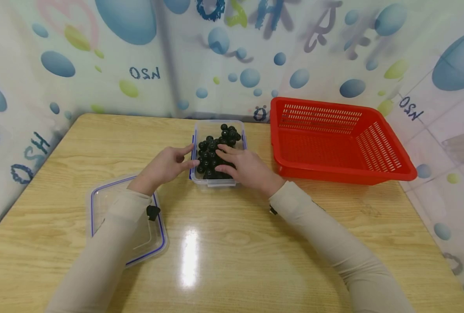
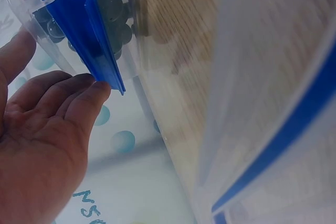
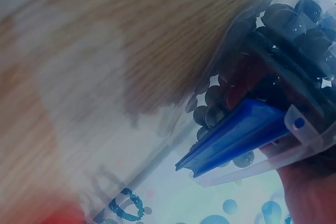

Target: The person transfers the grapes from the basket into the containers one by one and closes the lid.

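Lid (image 1: 99, 204) off left of the box (image 1: 216, 126), your left hand (image 1: 163, 167) steadies its clip with straight fingers, right hand (image 1: 245, 167) spreads over the berries (image 1: 216, 150), basket (image 1: 333, 143) still empty.

Empty red basket (image 1: 341, 143), clear lid (image 1: 128, 219) on wooden table (image 1: 255, 261), bubble-print backdrop (image 1: 138, 56)

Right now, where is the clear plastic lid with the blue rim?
In the head view, the clear plastic lid with the blue rim lies flat on the wooden table, lower left, under the left forearm.
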{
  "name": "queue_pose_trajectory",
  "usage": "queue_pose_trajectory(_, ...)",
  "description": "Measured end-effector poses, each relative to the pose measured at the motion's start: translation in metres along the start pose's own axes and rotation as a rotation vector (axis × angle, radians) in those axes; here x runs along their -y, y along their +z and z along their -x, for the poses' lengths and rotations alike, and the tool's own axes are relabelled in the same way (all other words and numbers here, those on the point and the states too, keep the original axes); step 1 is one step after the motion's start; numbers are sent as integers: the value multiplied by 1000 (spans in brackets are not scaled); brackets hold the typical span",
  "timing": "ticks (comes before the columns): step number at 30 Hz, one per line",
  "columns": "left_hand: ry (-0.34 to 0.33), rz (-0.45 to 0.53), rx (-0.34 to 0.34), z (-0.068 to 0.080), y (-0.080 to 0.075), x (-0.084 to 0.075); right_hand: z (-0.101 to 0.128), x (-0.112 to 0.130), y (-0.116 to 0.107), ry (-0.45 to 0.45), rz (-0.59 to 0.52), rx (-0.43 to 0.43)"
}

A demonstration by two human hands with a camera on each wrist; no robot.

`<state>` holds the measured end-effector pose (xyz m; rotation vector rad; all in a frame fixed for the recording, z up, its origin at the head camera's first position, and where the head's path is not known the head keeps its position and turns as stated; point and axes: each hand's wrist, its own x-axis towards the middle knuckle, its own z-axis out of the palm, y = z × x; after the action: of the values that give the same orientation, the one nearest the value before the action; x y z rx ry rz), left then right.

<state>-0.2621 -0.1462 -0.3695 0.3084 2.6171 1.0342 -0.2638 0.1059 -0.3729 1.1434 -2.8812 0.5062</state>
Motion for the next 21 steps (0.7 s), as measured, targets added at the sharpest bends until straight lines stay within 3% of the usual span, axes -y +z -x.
queue_pose_trajectory(16,5,-38,1,5,-3,-1,-2,2,0,17,-71,-6)
queue_pose_trajectory(21,83,-151,-8,12,-6,-2,-9,13,-11,69,-76,43)
